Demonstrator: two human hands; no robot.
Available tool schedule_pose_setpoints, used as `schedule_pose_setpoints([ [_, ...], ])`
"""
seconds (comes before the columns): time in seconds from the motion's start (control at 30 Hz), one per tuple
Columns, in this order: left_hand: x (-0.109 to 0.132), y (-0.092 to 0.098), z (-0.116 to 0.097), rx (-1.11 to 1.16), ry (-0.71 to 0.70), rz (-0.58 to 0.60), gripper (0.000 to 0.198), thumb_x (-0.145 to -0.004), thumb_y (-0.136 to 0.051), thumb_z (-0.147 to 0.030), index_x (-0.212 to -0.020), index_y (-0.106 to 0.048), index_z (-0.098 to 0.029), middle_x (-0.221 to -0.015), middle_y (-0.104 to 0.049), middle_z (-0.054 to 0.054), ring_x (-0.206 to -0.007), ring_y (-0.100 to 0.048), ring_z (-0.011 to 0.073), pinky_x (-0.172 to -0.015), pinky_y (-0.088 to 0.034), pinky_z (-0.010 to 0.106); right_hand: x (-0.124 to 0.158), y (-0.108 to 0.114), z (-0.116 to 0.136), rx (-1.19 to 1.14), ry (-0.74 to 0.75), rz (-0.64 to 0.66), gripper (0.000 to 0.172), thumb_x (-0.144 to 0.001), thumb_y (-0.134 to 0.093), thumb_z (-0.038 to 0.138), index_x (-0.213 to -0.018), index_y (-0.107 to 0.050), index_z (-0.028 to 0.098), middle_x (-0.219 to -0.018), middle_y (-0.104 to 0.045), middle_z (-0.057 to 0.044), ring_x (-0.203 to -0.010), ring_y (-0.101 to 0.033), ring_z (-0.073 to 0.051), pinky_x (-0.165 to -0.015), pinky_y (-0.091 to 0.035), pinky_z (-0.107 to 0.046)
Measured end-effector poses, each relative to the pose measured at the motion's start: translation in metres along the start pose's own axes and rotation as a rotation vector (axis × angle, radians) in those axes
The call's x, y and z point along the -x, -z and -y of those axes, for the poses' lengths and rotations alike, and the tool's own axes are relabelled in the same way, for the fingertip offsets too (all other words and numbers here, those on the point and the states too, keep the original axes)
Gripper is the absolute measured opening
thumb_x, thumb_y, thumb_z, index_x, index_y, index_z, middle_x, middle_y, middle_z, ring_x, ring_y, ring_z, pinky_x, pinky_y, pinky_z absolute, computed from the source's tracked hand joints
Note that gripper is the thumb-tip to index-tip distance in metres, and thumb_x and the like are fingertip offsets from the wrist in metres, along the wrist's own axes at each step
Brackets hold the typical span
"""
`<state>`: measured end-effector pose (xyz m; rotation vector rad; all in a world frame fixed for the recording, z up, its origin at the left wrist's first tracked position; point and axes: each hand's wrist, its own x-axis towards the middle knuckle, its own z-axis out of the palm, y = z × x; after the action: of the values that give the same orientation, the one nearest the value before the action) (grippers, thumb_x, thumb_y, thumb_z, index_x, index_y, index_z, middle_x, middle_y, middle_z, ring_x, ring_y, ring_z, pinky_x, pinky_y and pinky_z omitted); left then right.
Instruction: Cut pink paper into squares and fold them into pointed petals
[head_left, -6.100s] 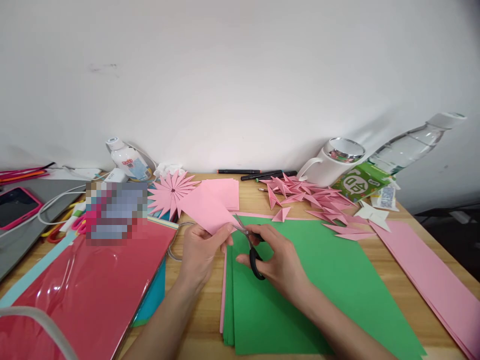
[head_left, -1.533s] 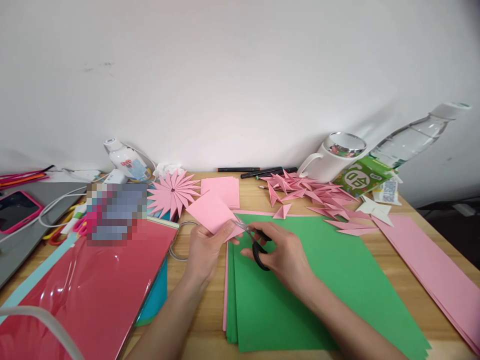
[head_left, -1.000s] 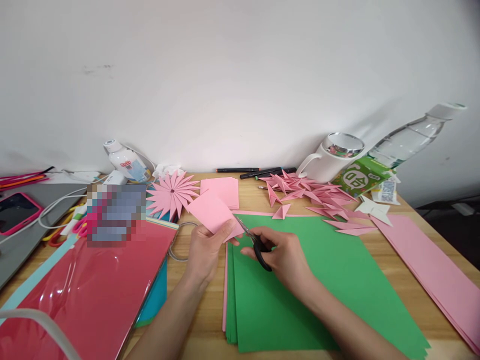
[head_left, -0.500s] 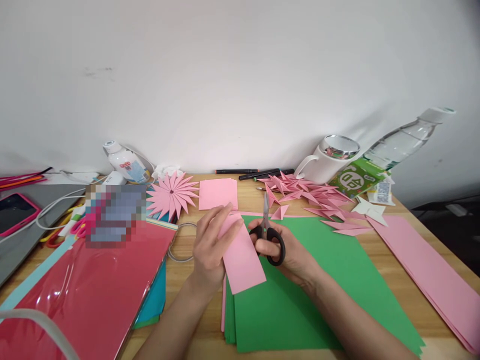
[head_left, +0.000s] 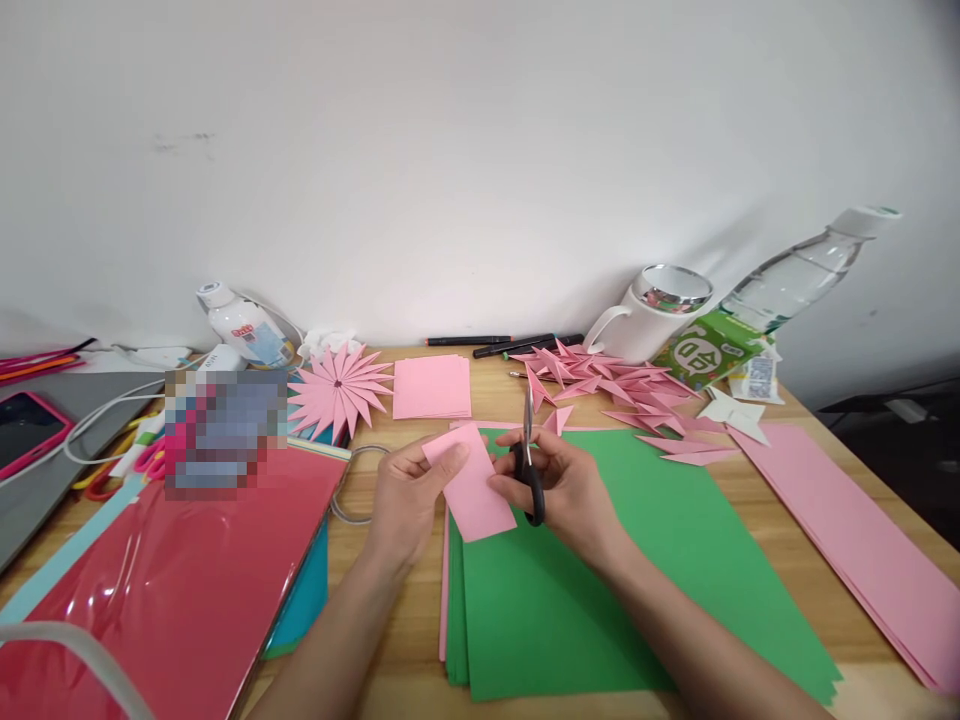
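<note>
My left hand (head_left: 411, 500) pinches a pink paper rectangle (head_left: 480, 498) by its upper left, thumb on top. Black-handled scissors (head_left: 534, 490) rest in my right hand (head_left: 574, 500), their blades pointing up and away from me. The right thumb and fingertips come up to the right edge of the pink paper; whether they pinch it I cannot tell. Both hands are above a stack of green paper sheets (head_left: 600, 600). Beyond them lie a stack of pink paper squares (head_left: 432, 387) and a pink folded-paper star (head_left: 340, 385).
Pink folded paper pieces (head_left: 592, 380) are heaped before a white mug (head_left: 649, 315). A clear bottle (head_left: 810, 265) leans by a green box (head_left: 709, 348). Pink paper strips (head_left: 862, 550) lie at right, a red plastic-wrapped pack (head_left: 187, 570) at left. Black pens (head_left: 469, 341) lie along the wall.
The left hand has turned so its thumb lies on top of the pink paper. The right hand has turned the scissors more edge-on and brought its fingertips to the paper's edge.
</note>
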<state>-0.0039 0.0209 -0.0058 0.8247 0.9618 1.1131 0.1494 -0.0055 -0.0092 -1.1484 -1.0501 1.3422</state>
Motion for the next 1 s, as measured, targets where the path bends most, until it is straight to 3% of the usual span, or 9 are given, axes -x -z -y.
schedule_pose_setpoints([
  [0.2, 0.000, -0.003, -0.005, 0.102, 0.060, -0.078, 0.031, -0.058, -0.081, -0.031, -0.079, -0.073, -0.009, -0.072, -0.072, 0.009, -0.063, -0.065, 0.0168, -0.058, -0.051, 0.024, -0.001, 0.001, -0.003, 0.008, -0.011, 0.000, 0.039, -0.061, -0.078, 0.031, -0.091, -0.057, 0.018, -0.068, -0.065, 0.001, -0.061, -0.059, -0.013, -0.058, -0.046, -0.026],
  [0.6, -0.001, -0.002, -0.006, 0.153, 0.010, -0.102, 0.030, -0.055, -0.083, -0.030, -0.076, -0.073, -0.011, -0.070, -0.073, 0.008, -0.064, -0.068, 0.0181, -0.057, -0.053, 0.023, -0.002, 0.000, -0.007, 0.022, -0.086, 0.000, 0.043, -0.054, -0.082, 0.031, -0.089, -0.058, 0.019, -0.068, -0.065, 0.001, -0.062, -0.061, -0.015, -0.059, -0.048, -0.027],
  [1.0, -0.005, 0.000, -0.003, 0.153, -0.051, -0.179, 0.027, -0.058, -0.082, -0.030, -0.072, -0.072, -0.010, -0.069, -0.072, 0.008, -0.061, -0.066, 0.0162, -0.056, -0.052, 0.022, -0.002, 0.001, -0.009, 0.033, -0.063, -0.008, 0.041, -0.058, -0.079, 0.032, -0.091, -0.057, 0.019, -0.070, -0.065, 0.000, -0.064, -0.060, -0.014, -0.060, -0.048, -0.026],
])
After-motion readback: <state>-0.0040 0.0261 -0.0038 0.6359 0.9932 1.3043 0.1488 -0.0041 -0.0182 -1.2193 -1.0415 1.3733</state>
